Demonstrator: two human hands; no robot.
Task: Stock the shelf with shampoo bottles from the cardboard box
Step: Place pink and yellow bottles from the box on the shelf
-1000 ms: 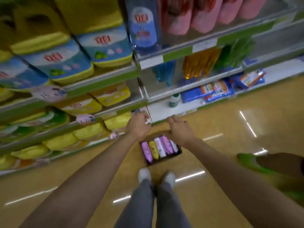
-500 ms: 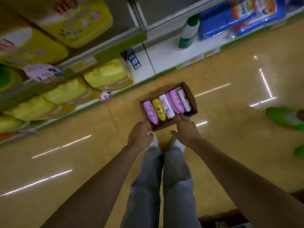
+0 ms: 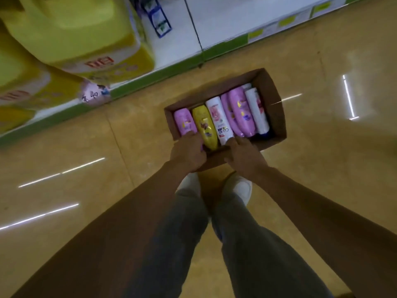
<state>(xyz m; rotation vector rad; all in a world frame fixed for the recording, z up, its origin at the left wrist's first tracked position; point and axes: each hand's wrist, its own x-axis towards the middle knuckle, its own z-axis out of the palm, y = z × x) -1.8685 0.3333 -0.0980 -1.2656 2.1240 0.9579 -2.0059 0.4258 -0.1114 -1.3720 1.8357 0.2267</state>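
An open cardboard box [image 3: 277, 117] sits on the floor in front of my feet. Several shampoo bottles lie side by side in it: a small pink bottle [image 3: 183, 121], a yellow bottle [image 3: 205, 125], a white bottle [image 3: 220, 119], a large pink bottle [image 3: 240, 112] and another white bottle [image 3: 256, 110]. My left hand [image 3: 189, 152] reaches over the box's near wall, its fingers curled on the small pink bottle's near end and its thumb beside the yellow bottle. My right hand [image 3: 245, 157] lies on the near ends of the white and large pink bottles; its grip is hidden.
The bottom shelf [image 3: 225, 22] runs along the top, white with a green front edge, bare on the right. Large yellow packs [image 3: 71, 33] fill its left part, with a pink price tag [image 3: 94, 95] hanging in front. Glossy tan floor surrounds the box.
My view has dropped towards the floor and the box has come closer. Both hands have moved from just before the box's near wall onto the bottle ends inside it.
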